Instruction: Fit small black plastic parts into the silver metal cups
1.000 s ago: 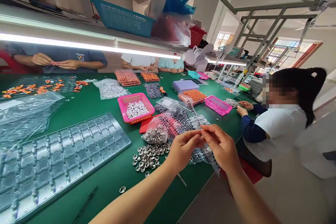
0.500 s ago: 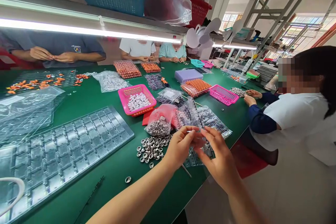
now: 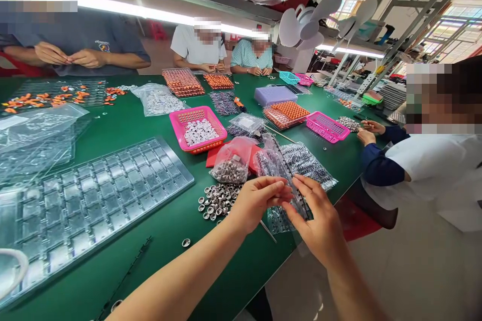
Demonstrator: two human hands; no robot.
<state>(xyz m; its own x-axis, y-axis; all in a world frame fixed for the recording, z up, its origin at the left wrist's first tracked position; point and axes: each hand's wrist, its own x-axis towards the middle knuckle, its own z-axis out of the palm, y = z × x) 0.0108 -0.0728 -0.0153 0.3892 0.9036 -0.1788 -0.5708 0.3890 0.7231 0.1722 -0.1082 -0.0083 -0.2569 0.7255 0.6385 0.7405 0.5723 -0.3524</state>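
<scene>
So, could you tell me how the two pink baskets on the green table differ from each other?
The nearer pink basket holds a heap of small white parts; the farther pink basket looks empty. The nearer one sits mid-table, behind the bag of metal rings by the left hand; the farther one lies close to a co-worker's hands. The nearer also looks wider and squarer. Both are pink perforated plastic, resting flat on the table.

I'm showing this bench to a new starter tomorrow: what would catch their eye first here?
Most likely the two bare hands up front, left hand and right hand, pinching together over a clear bag of black parts at the near edge of the green table. Just left of them lies a heap of small silver rings, with a bright pink basket of white pieces behind. A large clear compartment tray fills the left side.
</scene>
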